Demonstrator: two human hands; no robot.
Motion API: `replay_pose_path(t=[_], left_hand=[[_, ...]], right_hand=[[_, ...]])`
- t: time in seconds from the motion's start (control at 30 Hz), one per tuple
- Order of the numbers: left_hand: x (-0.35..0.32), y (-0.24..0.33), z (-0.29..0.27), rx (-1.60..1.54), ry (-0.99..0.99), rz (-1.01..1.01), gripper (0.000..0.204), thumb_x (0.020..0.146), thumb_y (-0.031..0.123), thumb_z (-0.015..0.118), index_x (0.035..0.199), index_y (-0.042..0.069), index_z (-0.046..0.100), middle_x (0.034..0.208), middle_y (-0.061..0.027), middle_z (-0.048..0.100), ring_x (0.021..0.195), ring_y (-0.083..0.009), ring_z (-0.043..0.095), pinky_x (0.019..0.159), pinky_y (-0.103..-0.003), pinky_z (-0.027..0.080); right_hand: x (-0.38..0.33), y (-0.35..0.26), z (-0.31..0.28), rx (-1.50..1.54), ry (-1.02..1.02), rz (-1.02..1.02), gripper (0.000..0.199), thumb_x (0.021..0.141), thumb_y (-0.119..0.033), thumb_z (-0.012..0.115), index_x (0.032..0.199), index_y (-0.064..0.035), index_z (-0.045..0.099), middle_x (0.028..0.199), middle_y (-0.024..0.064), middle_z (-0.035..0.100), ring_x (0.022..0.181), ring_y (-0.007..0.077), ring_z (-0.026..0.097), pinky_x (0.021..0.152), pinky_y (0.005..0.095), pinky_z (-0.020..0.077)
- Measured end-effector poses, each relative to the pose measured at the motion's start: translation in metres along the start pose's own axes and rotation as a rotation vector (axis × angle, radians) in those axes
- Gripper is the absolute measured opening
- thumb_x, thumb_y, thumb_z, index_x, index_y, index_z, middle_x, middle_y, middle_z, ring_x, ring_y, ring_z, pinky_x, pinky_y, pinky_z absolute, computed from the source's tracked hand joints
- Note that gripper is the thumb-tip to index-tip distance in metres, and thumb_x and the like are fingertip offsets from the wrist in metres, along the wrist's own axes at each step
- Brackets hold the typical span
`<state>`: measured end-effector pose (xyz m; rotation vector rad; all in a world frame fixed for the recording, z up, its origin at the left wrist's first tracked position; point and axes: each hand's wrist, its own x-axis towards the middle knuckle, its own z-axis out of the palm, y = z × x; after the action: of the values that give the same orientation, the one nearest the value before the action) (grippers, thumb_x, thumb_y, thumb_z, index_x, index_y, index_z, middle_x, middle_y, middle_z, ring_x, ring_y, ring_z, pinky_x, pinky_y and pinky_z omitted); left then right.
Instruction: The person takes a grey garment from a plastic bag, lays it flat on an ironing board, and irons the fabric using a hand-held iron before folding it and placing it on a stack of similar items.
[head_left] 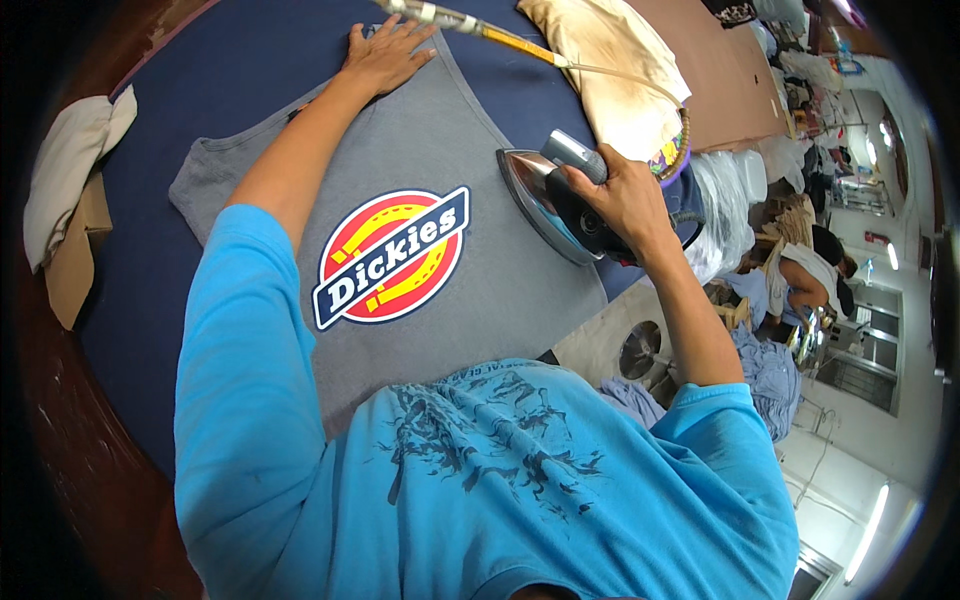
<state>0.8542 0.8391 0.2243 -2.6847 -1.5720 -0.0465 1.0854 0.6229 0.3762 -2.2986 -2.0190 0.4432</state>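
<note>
A grey garment (430, 140) with a large red, yellow and navy emblem (385, 262) is spread flat across a dark blue covered table. At its far end my left hand (388, 58) rests open, palm down with fingers spread on the cloth. My right hand (630, 200) is closed around the grip of a clothes iron (585, 225). The iron stands at the garment's right edge, its metal soleplate tilted partly into sight, so I cannot tell whether any of it touches the cloth. A hose with a yellow section (515, 40) stretches above the iron.
A cream cloth bundle (615, 70) lies beyond the iron. White fabric (75, 165) and a cardboard piece (78, 255) sit at the left table edge. To the right are plastic-wrapped goods (722, 215), heaped blue fabric (765, 380) and another person (805, 275) bending over.
</note>
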Motion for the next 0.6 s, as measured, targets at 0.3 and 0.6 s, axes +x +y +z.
replay_pose_path(t=[0.3, 0.6], left_hand=[[0.017, -0.012, -0.018, -0.089, -0.191, 0.076, 0.046, 0.095, 0.044, 0.016, 0.140, 0.035, 0.020, 0.148, 0.0060, 0.016, 0.136, -0.0194, 0.016, 0.104, -0.059, 0.014], [-0.083, -0.128, -0.038, -0.373, 0.231, -0.081, 0.042, 0.094, 0.037, 0.032, 0.132, 0.021, 0.043, 0.136, -0.0033, 0.042, 0.127, -0.0238, 0.036, 0.102, -0.048, 0.023]], right_hand=[[0.091, -0.066, 0.010, -0.082, 0.031, -0.472, 0.052, 0.079, -0.051, 0.057, 0.089, -0.0003, 0.063, 0.068, 0.0192, 0.063, 0.064, 0.0336, 0.063, 0.061, 0.0398, 0.0508], [0.172, -0.134, 0.021, -0.071, 0.113, -0.466, 0.055, 0.079, -0.052, 0.055, 0.095, -0.0009, 0.065, 0.080, 0.0214, 0.064, 0.078, 0.0353, 0.064, 0.072, 0.0405, 0.0511]])
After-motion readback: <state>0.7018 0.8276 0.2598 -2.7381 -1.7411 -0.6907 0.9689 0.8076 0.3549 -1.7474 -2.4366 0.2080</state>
